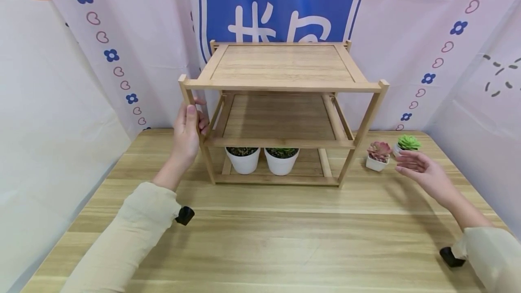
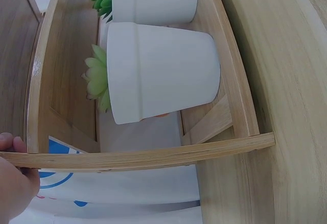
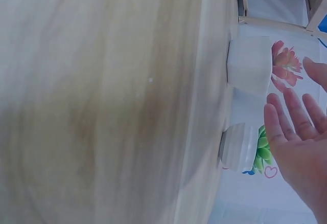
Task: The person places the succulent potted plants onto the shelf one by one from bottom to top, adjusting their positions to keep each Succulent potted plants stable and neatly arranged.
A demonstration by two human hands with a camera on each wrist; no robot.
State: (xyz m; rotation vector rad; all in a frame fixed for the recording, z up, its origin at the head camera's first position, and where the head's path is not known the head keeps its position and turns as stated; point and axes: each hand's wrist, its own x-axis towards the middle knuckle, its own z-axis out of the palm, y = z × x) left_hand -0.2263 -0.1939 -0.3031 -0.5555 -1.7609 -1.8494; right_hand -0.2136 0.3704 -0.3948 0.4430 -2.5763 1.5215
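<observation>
My left hand [image 1: 188, 130] grips the front left post of a three-tier wooden rack [image 1: 281, 143]; in the left wrist view its fingers curl round the post [image 2: 138, 158]. My right hand [image 1: 426, 176] is held with relaxed fingers beside two small plants at the right, holding nothing. One is a pink succulent in a white angular pot [image 1: 377, 163], the other a green succulent [image 1: 408, 143] partly hidden by the fingers. In the right wrist view the hand [image 3: 301, 137] is near the pink succulent [image 3: 286, 64] and the green one [image 3: 263, 153].
Two white pots [image 1: 244, 163] [image 1: 281, 163] with plants stand on the rack's bottom shelf, their tops hidden by the middle shelf. The rack stands on a wooden table [image 1: 285, 238]. Behind it hangs a patterned curtain [image 1: 390, 35] with a blue panel.
</observation>
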